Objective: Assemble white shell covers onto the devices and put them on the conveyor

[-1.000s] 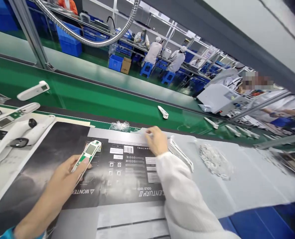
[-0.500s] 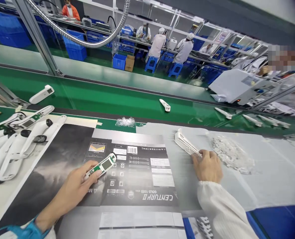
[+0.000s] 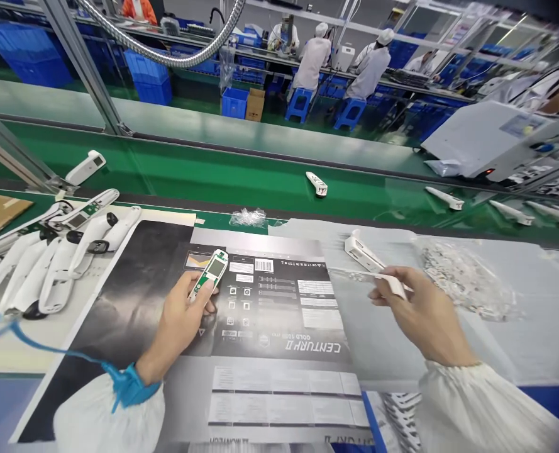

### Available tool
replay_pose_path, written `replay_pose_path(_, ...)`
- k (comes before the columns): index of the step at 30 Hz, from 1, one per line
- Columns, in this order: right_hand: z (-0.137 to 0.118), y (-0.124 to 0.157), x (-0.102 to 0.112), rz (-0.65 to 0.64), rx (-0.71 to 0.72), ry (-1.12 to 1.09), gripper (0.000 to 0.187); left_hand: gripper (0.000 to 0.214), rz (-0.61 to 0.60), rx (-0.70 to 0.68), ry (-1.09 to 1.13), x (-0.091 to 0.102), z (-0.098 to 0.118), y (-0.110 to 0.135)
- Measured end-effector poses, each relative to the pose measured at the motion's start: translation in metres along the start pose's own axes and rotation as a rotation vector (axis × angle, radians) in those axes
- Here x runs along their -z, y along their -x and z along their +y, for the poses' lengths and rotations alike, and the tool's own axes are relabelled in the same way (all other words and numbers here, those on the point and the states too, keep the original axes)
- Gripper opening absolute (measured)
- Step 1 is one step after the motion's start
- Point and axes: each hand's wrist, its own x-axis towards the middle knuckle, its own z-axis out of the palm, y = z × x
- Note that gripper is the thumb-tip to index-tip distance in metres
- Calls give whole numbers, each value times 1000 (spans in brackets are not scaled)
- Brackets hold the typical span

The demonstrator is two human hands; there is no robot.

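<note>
My left hand [image 3: 180,318] is closed round a green circuit board with a small display [image 3: 210,272], holding it just above a dark printed sheet [image 3: 241,327]. A blue strap [image 3: 123,384] wraps that wrist. My right hand [image 3: 420,308] is closed on the near end of a white plastic housing shell [image 3: 371,261], whose far end rests on a grey sheet [image 3: 449,340].
Several white thermometer-like housings [image 3: 48,264] lie at the left. A pile of clear plastic bags [image 3: 463,277] is at the right, a smaller wad [image 3: 248,217] by the green conveyor [image 3: 213,179], which carries white devices [image 3: 317,184]. A white machine [image 3: 491,138] stands far right. Workers sit beyond.
My right hand has left the far edge of the dark sheet, moved right and taken hold of the white shell. My left hand keeps the board, drawn slightly nearer and turned more upright.
</note>
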Motion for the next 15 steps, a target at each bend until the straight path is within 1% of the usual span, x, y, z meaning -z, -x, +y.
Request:
replay_pose_path(1, -11, 2, -7, -44, 34, -28, 27, 36, -17, -5, 68, 0, 4, -1)
replay_pose_path(2, -22, 3, -14, -59, 72, -36, 27, 35, -28, -15, 107, -1, 8, -1)
replay_pose_path(3, -32, 3, -21, -48, 106, -32, 27, 35, -29, -32, 108, -1, 11, -1)
replay_pose_path(5, -49, 3, -28, 22, 156, -9, 27, 34, -3, -75, 31, -5, 15, 1)
replay_pose_path(7, -64, 2, -25, 126, 167, 24, 25, 34, 8, -95, -55, -9, 17, 5)
replay_pose_path(8, -71, 2, -22, 166, 153, 33, 24, 34, -3, -91, -59, -11, 17, 8)
replay_pose_path(9, -76, 2, -19, 183, 127, 15, 24, 33, -23, -76, -27, -14, 17, 10)
replay_pose_path(10, -79, 3, -17, 167, 96, -44, 25, 33, -49, -54, 36, -17, 18, 12)
replay_pose_path(11, -82, 5, -18, 111, 58, -142, 28, 33, -75, -33, 117, -20, 19, 13)
replay_pose_path(12, -84, 7, -22, 17, 14, -266, 31, 35, -92, -14, 199, -23, 19, 13)
replay_pose_path(13, -85, 11, -29, -103, -33, -394, 32, 37, -103, 0, 266, -26, 20, 13)
replay_pose_path(15, -87, 22, -50, -319, -136, -601, 29, 43, -113, 21, 340, -33, 22, 11)
